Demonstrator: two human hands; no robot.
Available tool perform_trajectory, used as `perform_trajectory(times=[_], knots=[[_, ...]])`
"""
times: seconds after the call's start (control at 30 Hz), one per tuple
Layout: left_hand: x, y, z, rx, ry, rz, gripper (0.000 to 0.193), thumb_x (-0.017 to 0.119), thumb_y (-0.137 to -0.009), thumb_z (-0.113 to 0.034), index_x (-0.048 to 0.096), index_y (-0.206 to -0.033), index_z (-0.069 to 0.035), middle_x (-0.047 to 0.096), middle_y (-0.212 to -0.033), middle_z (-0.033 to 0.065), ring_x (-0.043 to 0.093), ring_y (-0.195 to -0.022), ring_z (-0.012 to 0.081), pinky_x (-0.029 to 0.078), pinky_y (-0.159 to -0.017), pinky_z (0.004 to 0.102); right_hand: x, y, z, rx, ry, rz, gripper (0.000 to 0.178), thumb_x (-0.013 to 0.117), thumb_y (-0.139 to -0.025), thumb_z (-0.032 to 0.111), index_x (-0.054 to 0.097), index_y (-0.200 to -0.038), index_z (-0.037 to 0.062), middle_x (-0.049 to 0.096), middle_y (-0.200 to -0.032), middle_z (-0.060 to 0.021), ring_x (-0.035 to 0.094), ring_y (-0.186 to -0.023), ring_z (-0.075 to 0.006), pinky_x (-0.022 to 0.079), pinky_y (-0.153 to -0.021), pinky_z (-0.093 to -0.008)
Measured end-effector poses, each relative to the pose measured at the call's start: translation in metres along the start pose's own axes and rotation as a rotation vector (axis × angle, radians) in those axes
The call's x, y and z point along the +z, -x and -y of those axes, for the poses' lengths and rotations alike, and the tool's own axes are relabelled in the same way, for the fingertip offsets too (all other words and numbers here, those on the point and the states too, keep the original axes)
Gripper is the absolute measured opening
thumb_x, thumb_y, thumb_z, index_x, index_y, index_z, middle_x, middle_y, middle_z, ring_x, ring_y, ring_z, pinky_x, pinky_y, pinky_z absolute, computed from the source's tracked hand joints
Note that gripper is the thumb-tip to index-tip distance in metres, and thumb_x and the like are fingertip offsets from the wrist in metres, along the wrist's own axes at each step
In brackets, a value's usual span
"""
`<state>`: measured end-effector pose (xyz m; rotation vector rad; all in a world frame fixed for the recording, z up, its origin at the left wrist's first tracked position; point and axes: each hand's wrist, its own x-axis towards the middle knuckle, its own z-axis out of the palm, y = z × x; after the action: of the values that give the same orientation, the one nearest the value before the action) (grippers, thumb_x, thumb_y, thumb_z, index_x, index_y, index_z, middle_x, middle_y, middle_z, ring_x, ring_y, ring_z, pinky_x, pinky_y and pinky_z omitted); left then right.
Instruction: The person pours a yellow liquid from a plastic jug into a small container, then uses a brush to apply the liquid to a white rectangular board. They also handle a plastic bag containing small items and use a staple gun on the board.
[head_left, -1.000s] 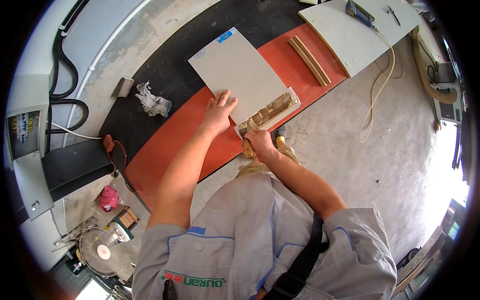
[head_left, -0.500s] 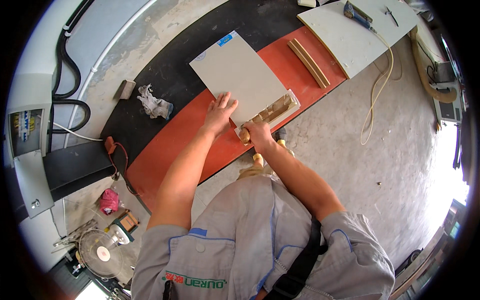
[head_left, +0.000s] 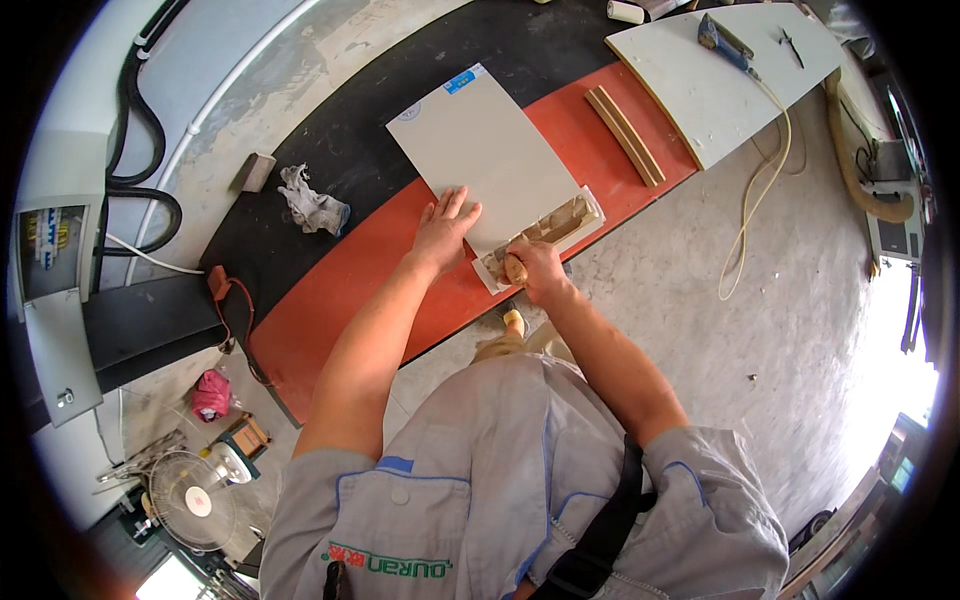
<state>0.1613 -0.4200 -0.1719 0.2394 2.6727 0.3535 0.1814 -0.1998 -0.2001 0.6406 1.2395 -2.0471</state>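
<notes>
head-worn fisheye, left of pair | faces down at left hand, right hand | bench near, floor farther

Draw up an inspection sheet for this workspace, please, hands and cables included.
Surface: red-and-black bench.
Job's things: pale panel; brown strip along its near edge.
Clutter: crumpled cloth, wooden strips; blue tool on a white board.
Hands: left flat on the panel; right gripping a wooden handle.
Cables: yellowish cord runs from the blue tool past the bench edge.
Surroundings: fan, concrete floor.

White fan, pink bundle, crumpled whitish cloth, blue tool
</notes>
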Motion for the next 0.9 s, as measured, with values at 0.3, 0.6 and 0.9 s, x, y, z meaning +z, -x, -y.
perform_trajectory(times=[0.3,0.6,0.9], knots=[[0.000,0.000,0.001,-0.022,0.026,0.025,0.089,0.051,-0.080,0.015,0.042,-0.161,-0.020,0.012,-0.176,0.0095,0.008,-0.163,0.0282,0.015,-0.131,0.0492,-0.015,0.021,0.023,0.147,0.070,-0.048,0.013,0.065,-0.095,0.013,0.067,-0.091,0.0007,0.069,-0.083,-0.0125,0.069,-0.069,-0.0244,0.062,-0.059,-0.0404],[-0.006,0.004,-0.005,-0.061,0.018,0.040,0.085,0.050,-0.083,0.015,0.045,-0.159,-0.020,0.011,-0.177,0.0080,0.009,-0.163,0.0275,0.016,-0.131,0.0478,-0.042,0.009,0.080,0.123,0.004,-0.073,0.009,0.069,-0.091,0.011,0.067,-0.096,0.0046,0.069,-0.089,-0.0115,0.072,-0.076,-0.0261,0.063,-0.059,-0.0446],[-0.010,0.004,-0.007,-0.079,0.028,0.038,0.084,0.049,-0.084,0.014,0.045,-0.160,-0.022,0.012,-0.177,0.0066,0.009,-0.163,0.0271,0.016,-0.131,0.0471,-0.092,-0.017,0.112,-0.075,0.227,0.046,0.011,0.075,-0.086,0.011,0.068,-0.089,0.0033,0.071,-0.085,-0.0100,0.070,-0.075,-0.0235,0.062,-0.067,-0.0393]])
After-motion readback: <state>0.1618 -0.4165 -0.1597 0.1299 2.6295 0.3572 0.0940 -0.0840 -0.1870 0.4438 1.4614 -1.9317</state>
